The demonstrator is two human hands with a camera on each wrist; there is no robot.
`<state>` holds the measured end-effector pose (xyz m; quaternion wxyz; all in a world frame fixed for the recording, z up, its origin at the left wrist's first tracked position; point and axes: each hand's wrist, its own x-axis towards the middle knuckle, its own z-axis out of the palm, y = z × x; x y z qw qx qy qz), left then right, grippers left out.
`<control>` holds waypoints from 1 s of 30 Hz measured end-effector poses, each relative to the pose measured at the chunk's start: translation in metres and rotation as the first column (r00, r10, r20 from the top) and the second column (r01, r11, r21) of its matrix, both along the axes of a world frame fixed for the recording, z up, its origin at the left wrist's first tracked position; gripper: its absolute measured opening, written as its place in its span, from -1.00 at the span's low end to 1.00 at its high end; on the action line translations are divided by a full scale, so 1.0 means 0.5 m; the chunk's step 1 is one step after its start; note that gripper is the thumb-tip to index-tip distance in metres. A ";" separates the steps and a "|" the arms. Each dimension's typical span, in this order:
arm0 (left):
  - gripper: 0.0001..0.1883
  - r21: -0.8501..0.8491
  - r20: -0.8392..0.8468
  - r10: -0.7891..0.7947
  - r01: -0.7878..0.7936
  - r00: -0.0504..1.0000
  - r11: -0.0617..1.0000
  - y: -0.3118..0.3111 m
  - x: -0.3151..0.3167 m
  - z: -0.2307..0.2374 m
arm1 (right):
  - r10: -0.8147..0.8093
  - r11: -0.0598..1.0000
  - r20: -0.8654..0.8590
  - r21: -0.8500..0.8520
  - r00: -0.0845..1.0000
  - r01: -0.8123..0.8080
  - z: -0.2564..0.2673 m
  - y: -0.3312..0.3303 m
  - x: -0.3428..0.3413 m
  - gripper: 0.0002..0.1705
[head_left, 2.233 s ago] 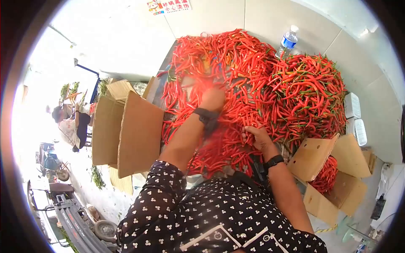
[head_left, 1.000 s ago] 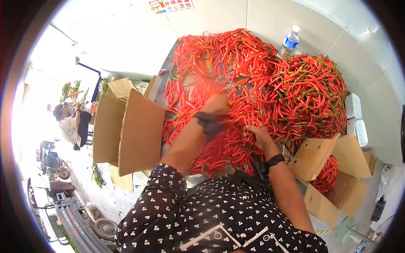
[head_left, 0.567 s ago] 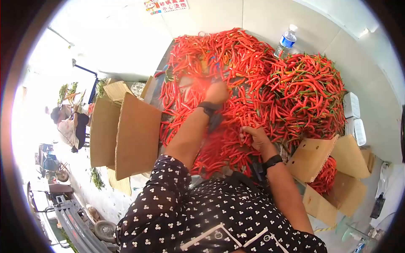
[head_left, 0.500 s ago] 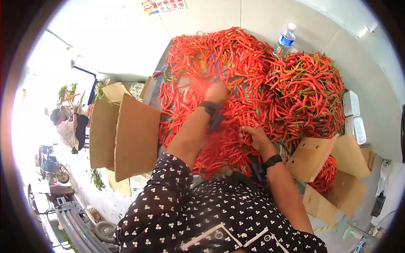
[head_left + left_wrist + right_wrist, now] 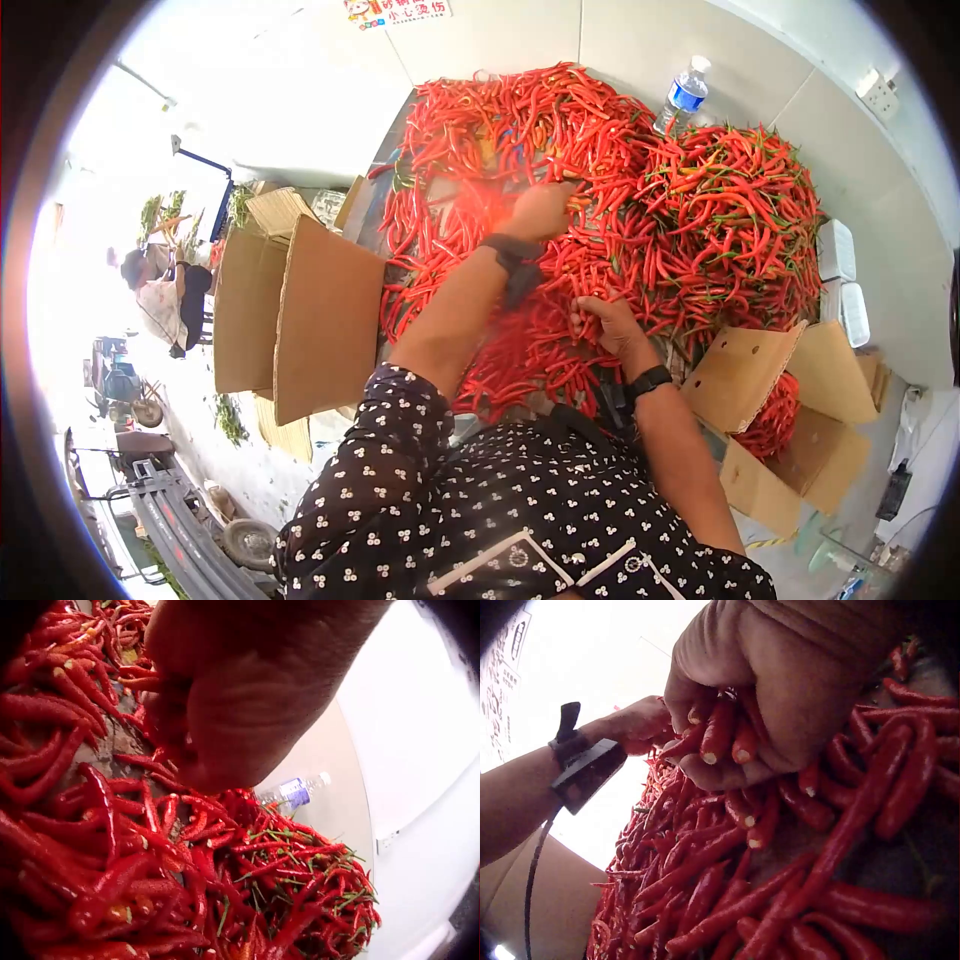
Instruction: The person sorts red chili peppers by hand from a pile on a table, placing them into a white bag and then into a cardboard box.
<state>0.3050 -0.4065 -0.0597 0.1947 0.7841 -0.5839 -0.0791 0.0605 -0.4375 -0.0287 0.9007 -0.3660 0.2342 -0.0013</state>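
Red chili peppers (image 5: 590, 150) cover the table in a broad layer. My left hand (image 5: 540, 212) reaches into the middle of them, fingers curled. In the left wrist view, the end of an orange-red chili pepper (image 5: 140, 683) sticks out between its thumb and fingers; the fingertips are mostly hidden behind the hand. Closer to the body, my right hand (image 5: 617, 325) grips a small bunch of chili peppers (image 5: 718, 735) in its curled fingers. Their pale, stemless ends point out of the fist in the right wrist view. More loose chili peppers lie right below it.
A tall heap of green-stemmed chilies (image 5: 735, 215) stands at the right, with a water bottle (image 5: 684, 95) behind. White foam trays (image 5: 838, 252) sit beside the heap. Open cardboard boxes flank the table, one at left (image 5: 330, 320), one at right (image 5: 740, 375) holding chilies.
My left hand has shifted right and slightly away from the body across the chili peppers. The right hand stays nearly in place, gripping its bunch.
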 end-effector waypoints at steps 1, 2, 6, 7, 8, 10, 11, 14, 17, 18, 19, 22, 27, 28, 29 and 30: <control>-0.65 -0.015 0.003 -0.014 0.014 1.000 1.000 -0.001 -0.030 0.044 | 0.000 1.000 0.000 -0.003 1.000 0.000 0.000 -0.001 0.001 -0.94; -0.68 -0.029 0.005 -0.030 0.030 1.000 0.999 -0.008 -0.050 0.068 | 0.002 1.000 0.007 0.012 1.000 -0.002 0.000 -0.001 0.001 -0.94; -0.57 0.238 0.282 -0.068 -0.001 0.957 0.971 -0.042 -0.048 -0.021 | -0.037 0.999 -0.002 -0.018 0.999 0.037 0.010 0.004 0.000 -0.92; -0.48 0.312 0.230 -0.044 -0.031 0.972 0.950 -0.041 -0.043 -0.029 | -0.041 0.999 -0.001 -0.015 0.999 0.041 0.009 0.003 0.000 -0.92; -0.38 0.388 0.179 -0.013 -0.058 0.984 0.920 -0.035 -0.038 -0.038 | -0.040 0.999 0.010 -0.022 0.999 0.041 0.006 0.005 -0.001 -0.92; -0.48 0.306 0.194 -0.012 -0.048 0.981 0.951 -0.006 -0.031 -0.034 | -0.037 0.999 0.024 -0.027 0.999 0.038 0.003 0.006 0.000 -0.92; -0.57 0.216 0.207 -0.008 -0.038 0.978 0.976 0.014 -0.026 -0.032 | -0.024 0.999 0.010 -0.024 1.000 0.024 0.002 0.004 0.001 -0.92; -0.81 -0.070 0.244 0.016 0.002 0.970 0.998 0.046 -0.021 -0.022 | -0.003 1.000 0.009 -0.015 1.000 0.004 -0.007 -0.001 0.000 -0.93; -0.79 -0.023 0.160 0.038 -0.034 0.986 0.999 0.043 -0.016 -0.019 | -0.016 0.999 0.007 -0.032 1.000 0.016 0.005 0.003 0.000 -0.93; -0.77 0.000 0.119 0.051 -0.051 0.992 0.999 0.038 -0.012 -0.018 | -0.035 0.997 -0.002 -0.064 0.999 0.035 0.011 0.004 0.002 -0.93; -0.75 0.022 0.079 0.065 -0.067 0.995 0.998 0.031 -0.006 -0.015 | -0.032 0.997 -0.001 -0.065 0.999 0.032 0.008 0.003 0.002 -0.93; -0.68 0.089 -0.042 0.106 -0.102 0.993 0.991 0.003 0.002 -0.006 | 0.012 0.999 -0.005 -0.040 1.000 -0.013 -0.004 -0.001 0.003 -0.92; -0.69 0.109 0.066 0.111 -0.118 0.992 0.987 -0.031 -0.084 0.055 | 0.005 1.000 -0.002 0.016 1.000 -0.005 -0.010 -0.002 -0.001 -0.91; -0.69 0.110 0.063 0.106 -0.112 0.992 0.988 -0.042 -0.089 0.042 | 0.000 1.000 -0.005 0.016 1.000 0.000 -0.009 -0.002 -0.001 -0.91; -0.69 0.079 0.125 0.150 -0.161 0.981 0.984 -0.053 -0.096 0.028 | -0.011 1.000 0.030 0.022 1.000 0.010 -0.009 0.000 -0.001 -0.91; -0.68 0.046 0.185 0.195 -0.207 0.963 0.977 -0.059 -0.100 0.015 | -0.021 0.999 0.064 0.030 0.998 0.020 -0.010 0.001 -0.003 -0.91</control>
